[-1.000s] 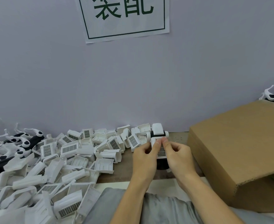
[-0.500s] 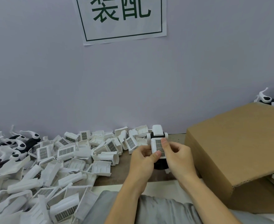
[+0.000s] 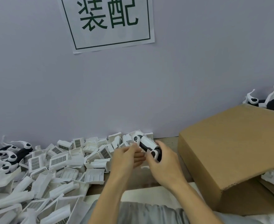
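While the right hand (image 3: pixel 163 165) wraps its fingers round the white and black tool (image 3: pixel 146 145), the tool tilts above the bench (image 3: pixel 169 143), near the cardboard box (image 3: pixel 230 151). The left hand (image 3: pixel 126 157) is just beside the tool, fingers straight, holding nothing. White plastic parts (image 3: pixel 52 167) lie piled on the left.

Place: a small factory assembly station.
Wall sign: a printed paper sheet (image 3: pixel 107 21) bearing the Chinese characters for "assembly".
Bench: a heap of identical white plastic grille parts (image 3: pixel 58 160), with assembled black-and-white units (image 3: pixel 18 153) piled at the left.
Packing: a plain cardboard box (image 3: pixel 230 151) on the right.
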Demonstrator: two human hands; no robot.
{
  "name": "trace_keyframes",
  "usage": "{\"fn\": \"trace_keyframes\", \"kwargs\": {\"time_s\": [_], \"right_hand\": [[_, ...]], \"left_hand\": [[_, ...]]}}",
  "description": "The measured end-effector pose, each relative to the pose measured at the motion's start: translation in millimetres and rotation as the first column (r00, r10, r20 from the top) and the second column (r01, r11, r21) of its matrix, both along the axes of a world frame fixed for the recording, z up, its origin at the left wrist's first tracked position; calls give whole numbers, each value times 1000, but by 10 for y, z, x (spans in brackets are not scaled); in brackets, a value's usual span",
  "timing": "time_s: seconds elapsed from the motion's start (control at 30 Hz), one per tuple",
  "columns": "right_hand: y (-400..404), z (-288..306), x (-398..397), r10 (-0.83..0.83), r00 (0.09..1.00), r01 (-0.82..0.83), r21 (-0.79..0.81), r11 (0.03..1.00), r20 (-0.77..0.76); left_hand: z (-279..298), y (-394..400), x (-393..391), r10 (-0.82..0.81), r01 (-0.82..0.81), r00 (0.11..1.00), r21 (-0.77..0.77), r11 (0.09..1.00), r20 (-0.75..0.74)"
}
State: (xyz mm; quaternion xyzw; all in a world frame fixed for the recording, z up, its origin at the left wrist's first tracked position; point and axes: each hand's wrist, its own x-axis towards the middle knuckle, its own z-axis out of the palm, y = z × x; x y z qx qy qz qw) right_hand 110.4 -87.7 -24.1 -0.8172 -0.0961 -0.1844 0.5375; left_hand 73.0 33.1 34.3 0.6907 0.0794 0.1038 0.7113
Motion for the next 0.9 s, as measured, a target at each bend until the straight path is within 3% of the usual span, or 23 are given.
{"fn": "trace_keyframes", "kwargs": {"time_s": [0.07, 0.13, 0.23, 0.3, 0.37, 0.47, 0.53, 0.6, 0.67, 0.73, 0.8, 0.9], "right_hand": [[-68, 70, -22, 94, 992, -70, 245, 967, -88], [-131, 144, -44, 198, 967, -124, 379, 917, -163], [-199, 260, -79, 380, 891, -243, 446, 861, -249], [-195, 333, -111, 543, 789, -357, 505, 786, -287], [-210, 414, -160, 632, 687, -436, 493, 753, -358], [-291, 517, -227, 563, 616, -547, 215, 809, -551], [-334, 556, -263, 484, 617, -599, 28, 800, -621], [-372, 608, -308, 443, 630, -587, -18, 809, -638], [-480, 689, -348, 435, 642, -538, 34, 842, -631], [-677, 865, -392, 496, 651, -482, 191, 855, -575], [-956, 1102, -367, 483, 747, -390, 288, 875, -456], [-1483, 1576, -221, 317, 923, -195, 444, 874, -219]], "left_hand": [[-20, 128, 94, 149, -164, 986, 233, 959, 79], [-11, 282, 156, 226, -263, 963, 315, 912, 149], [7, 428, 154, 15, -22, 998, 116, 993, 58], [-2, 468, 128, -148, 150, 989, -82, 985, 26], [-15, 495, 96, -173, 177, 984, -109, 978, 46], [-39, 548, 62, -171, 171, 985, -33, 985, 19], [-56, 559, 58, -201, 201, 979, -26, 979, -12], [-103, 530, 94, -229, 223, 972, -104, 969, -58], [-172, 500, 159, -199, 170, 976, -259, 951, -91], [-262, 453, 259, -133, 84, 983, -331, 940, -130], [-363, 364, 308, -80, 44, 984, -218, 975, -158], [-508, 228, 348, 25, -26, 993, -4, 1000, -112]]}}
